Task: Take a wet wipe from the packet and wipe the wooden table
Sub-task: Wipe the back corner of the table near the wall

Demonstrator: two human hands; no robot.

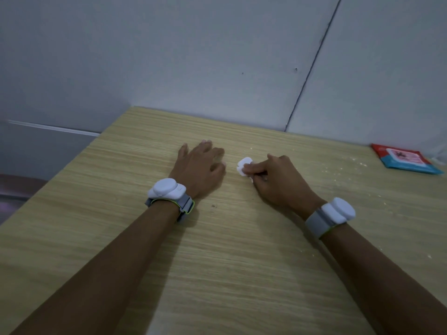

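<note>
A light wooden table (217, 250) fills the lower view. My right hand (278, 180) is closed on a bunched white wet wipe (243, 165), which it presses against the tabletop near the middle. My left hand (200, 168) rests flat on the wood just left of the wipe, fingers spread, holding nothing. The red and blue wet wipe packet (406, 159) lies flat at the far right of the table, near the wall, well away from both hands.
White crumbs or powder specks (338, 170) are scattered on the wood between my right hand and the packet. A grey wall (217, 56) stands directly behind the table. The table's left edge (48, 187) drops off diagonally.
</note>
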